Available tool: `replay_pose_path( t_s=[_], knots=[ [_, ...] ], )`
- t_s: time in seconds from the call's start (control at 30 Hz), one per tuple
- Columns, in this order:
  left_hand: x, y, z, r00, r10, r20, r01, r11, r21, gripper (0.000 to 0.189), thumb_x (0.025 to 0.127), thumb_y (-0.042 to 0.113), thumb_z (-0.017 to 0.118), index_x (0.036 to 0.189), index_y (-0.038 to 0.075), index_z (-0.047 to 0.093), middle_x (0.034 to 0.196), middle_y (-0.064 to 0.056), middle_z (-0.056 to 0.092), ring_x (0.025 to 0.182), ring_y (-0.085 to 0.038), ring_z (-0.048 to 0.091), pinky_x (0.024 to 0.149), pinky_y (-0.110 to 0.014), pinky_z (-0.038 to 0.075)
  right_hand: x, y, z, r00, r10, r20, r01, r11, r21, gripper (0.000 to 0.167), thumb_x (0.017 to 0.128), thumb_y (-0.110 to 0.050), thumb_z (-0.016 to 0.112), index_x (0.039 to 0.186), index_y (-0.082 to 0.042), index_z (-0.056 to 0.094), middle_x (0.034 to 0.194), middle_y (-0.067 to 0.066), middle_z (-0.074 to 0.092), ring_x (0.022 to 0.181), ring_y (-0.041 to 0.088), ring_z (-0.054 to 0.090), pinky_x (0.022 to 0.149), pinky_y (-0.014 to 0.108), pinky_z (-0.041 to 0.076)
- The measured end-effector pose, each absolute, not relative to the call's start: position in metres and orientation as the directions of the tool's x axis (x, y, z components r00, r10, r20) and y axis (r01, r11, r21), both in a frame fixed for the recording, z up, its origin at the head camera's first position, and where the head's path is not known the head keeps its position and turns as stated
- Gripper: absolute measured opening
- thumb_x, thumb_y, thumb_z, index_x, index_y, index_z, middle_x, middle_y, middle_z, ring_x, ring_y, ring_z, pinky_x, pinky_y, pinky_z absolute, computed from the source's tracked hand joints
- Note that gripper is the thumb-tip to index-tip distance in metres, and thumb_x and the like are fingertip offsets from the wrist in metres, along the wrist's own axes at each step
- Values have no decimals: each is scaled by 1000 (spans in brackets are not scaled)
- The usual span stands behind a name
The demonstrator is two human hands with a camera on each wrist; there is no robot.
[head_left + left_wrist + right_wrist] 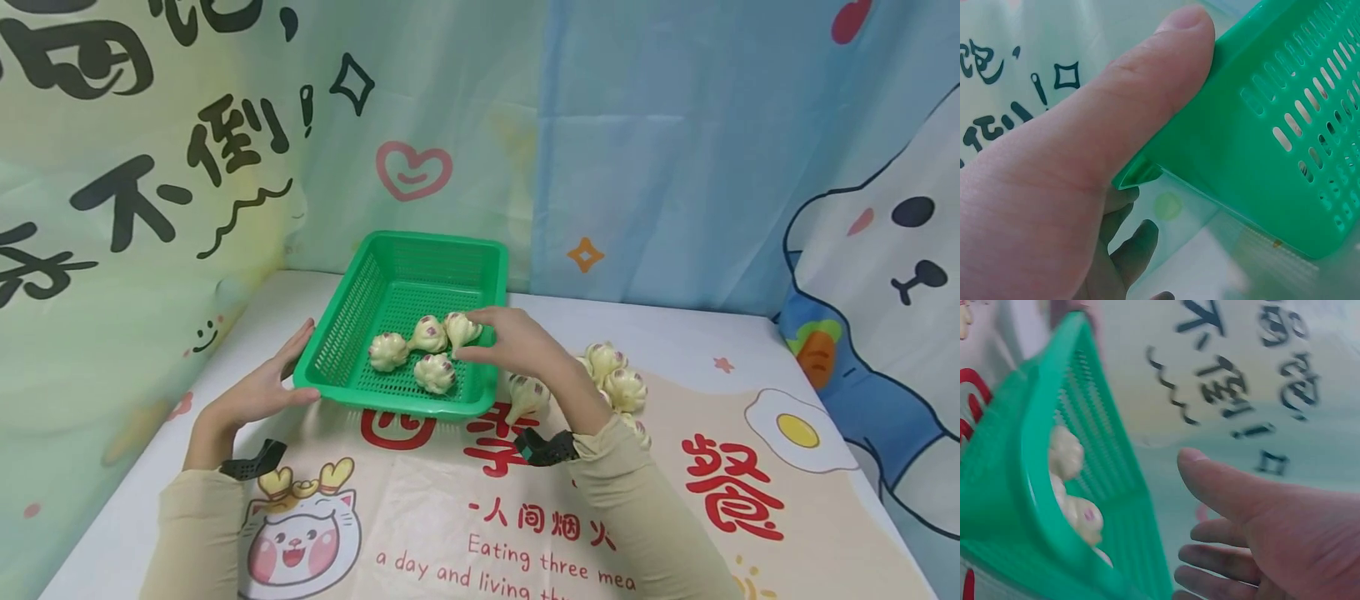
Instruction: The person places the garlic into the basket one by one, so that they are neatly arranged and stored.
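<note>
Several cream garlic bulbs with purple spots lie in a green slotted plastic basket. At the basket's front left corner is my left hand. Its thumb touches the rim in the left wrist view, while the other fingers sit outside the wall, apart from it. My right hand is over the basket's right side, thumb and fingers spread. One garlic bulb lies just past its fingertips in the head view. The right wrist view shows that hand holding nothing, beside the basket's rim.
Right of the basket, a single garlic bulb lies on the printed tablecloth. A pile of garlic bulbs sits farther right, partly behind the right forearm. A printed curtain hangs along the back and left of the table.
</note>
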State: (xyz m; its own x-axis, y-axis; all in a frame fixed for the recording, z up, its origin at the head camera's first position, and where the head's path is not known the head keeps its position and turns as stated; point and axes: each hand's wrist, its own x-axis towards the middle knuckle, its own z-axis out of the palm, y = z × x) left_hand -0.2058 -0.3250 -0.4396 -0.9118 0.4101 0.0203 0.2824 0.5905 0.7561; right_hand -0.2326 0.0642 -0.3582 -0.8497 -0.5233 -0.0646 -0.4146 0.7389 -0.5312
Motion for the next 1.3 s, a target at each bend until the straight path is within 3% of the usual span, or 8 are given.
replay_pose_path(
  t_s=[0.23, 0.47, 0.77, 1.3],
  knots=[
    [-206, -325, -440, -911, 411, 20, 283, 589, 757, 102, 81, 23, 75, 154, 22, 3, 161, 3, -7, 148, -33, -5, 106, -72, 12, -212, 107, -379, -933, -355, 62, -323, 746, -582, 69, 87, -40, 67, 144, -11, 42, 146, 14, 43, 124, 34, 51, 97, 49, 46],
    [-206, -324, -439, -909, 416, 20, 285, 586, 759, 102, 81, 22, 74, 154, 20, 3, 161, 4, -7, 148, -32, -5, 106, -72, 11, -190, 114, -421, -967, -237, 98, -253, 821, -511, 86, 78, -44, 75, 146, -7, 36, 143, 16, 44, 121, 34, 52, 95, 49, 48],
    [-206, -326, -440, -913, 408, 15, 273, 582, 766, 101, 82, 21, 73, 154, 18, 2, 161, 3, -8, 148, -33, -5, 106, -72, 10, -176, 109, -457, -957, -214, 198, -278, 873, -400, 90, 66, -40, 85, 140, -6, 45, 134, 12, 50, 121, 30, 50, 93, 45, 50],
    [-208, -327, -443, -921, 390, 5, 255, 592, 764, 101, 82, 22, 73, 154, 22, 3, 160, 11, -7, 148, -30, -3, 107, -71, 13, -175, 104, -478, -973, -162, 164, -212, 909, -358, 91, 69, -37, 83, 143, -8, 41, 138, 12, 45, 125, 30, 47, 96, 47, 48]
  ],
)
